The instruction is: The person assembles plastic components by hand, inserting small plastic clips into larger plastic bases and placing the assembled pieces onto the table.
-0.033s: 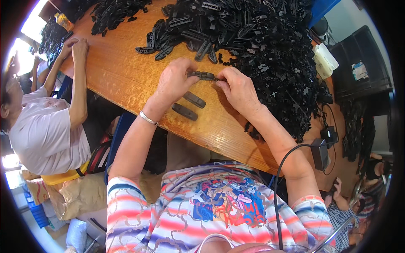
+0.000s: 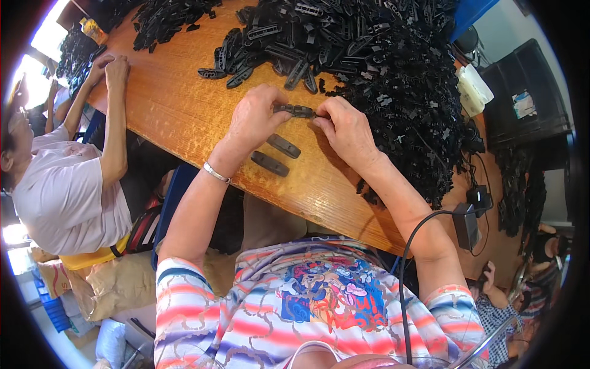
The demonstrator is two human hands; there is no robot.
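My left hand is closed on the left end of a long black plastic part, holding it a little above the wooden table. The part is slim, with openings along its upper side. At its right end the thumb and fingers of my right hand are pinched together. A tiny dark bit shows at those fingertips, too small to name. Below my hands, two similar dark plastic parts lie side by side, smooth side up: an upper one and a lower one.
A heap of long black parts lies beyond my hands. A larger pile of small black pieces spreads to the right, beside a black cable adapter. At the left, another person's hands rest on the table edge.
My right fingers have shifted very slightly at the part's end. My left hand and the two lying parts look the same.
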